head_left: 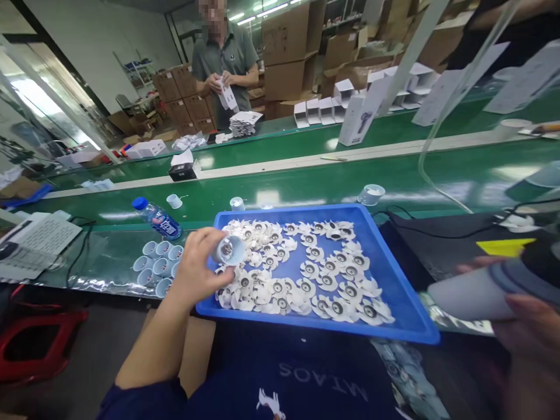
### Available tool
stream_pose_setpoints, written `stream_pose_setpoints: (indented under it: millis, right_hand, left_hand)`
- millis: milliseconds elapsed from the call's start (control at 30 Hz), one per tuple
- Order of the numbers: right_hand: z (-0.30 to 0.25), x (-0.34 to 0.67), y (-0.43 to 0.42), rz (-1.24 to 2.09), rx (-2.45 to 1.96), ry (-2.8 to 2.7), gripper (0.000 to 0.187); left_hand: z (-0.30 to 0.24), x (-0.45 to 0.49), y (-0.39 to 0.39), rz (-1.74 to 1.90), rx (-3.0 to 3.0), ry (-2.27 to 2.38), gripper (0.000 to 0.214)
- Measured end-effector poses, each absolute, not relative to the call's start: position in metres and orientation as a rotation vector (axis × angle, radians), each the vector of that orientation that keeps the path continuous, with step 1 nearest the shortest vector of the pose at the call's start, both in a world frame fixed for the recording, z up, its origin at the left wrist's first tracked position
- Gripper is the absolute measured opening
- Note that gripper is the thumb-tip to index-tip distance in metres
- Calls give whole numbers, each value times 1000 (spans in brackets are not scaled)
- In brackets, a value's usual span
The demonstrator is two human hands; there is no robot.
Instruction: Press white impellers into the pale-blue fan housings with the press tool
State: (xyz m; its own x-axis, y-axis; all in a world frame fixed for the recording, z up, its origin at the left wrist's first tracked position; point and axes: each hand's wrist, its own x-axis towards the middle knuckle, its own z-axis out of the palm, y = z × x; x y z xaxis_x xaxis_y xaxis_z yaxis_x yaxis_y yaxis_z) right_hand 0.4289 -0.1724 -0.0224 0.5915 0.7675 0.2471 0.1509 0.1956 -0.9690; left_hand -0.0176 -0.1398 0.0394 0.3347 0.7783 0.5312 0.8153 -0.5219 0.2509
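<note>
My left hand [199,265] is closed around a light blue plastic cup-shaped housing [231,251], its opening towards me and metal parts inside. It hovers over the left side of a blue tray [402,291] holding many white fan blades [336,306]. At the right edge, my right hand [531,315] is wrapped round a grey, bottle-like cylinder [468,294] with a dark upper end; motion blur hides its exact kind. Left of the tray, several similar blue housings [163,266] stand grouped together.
A blue-capped bottle [157,219] stands behind the housings. More housings [371,194] sit on the green conveyor [289,181]. White boxes [359,119] line the far side, where a co-worker [225,64] handles a carton. A red stool [39,344] is at lower left.
</note>
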Motion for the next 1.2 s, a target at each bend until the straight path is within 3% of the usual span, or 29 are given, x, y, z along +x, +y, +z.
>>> stream_pose_setpoints:
  millis: [200,267,333,467,633,800,967,1200]
  right_hand:
    - [55,411,-186,955,-1160,-992,93]
    - [76,386,-185,1174,-1109,-1089,79]
    - [90,353,-180,1274,-959,-994,90]
    - [96,297,-168,1495,-575,-1107,78]
    - [88,275,-166,1493,-359,-1176,48]
    - [79,271,-170,1415,-425,-1203,50]
    - [78,270,-172,1420,-344,-1125,32]
    - [76,272,-171,1387,-481,-1177,46]
  left_hand:
    - [16,48,-175,-1397,-3104,-1128,68]
    - [8,62,-180,-1530,-3257,-992,69]
    - [4,74,-183,-1604,-3279,-943,68]
    - [9,89,-190,-1440,-3130,-1032,61]
    - [15,93,-195,-1425,-3021,-1064,45]
    - [14,93,-196,-1451,-3054,-1147,44]
    - [15,98,-193,-1475,-3083,-1132,38]
    - [16,100,-189,-1449,-3101,-1185,33]
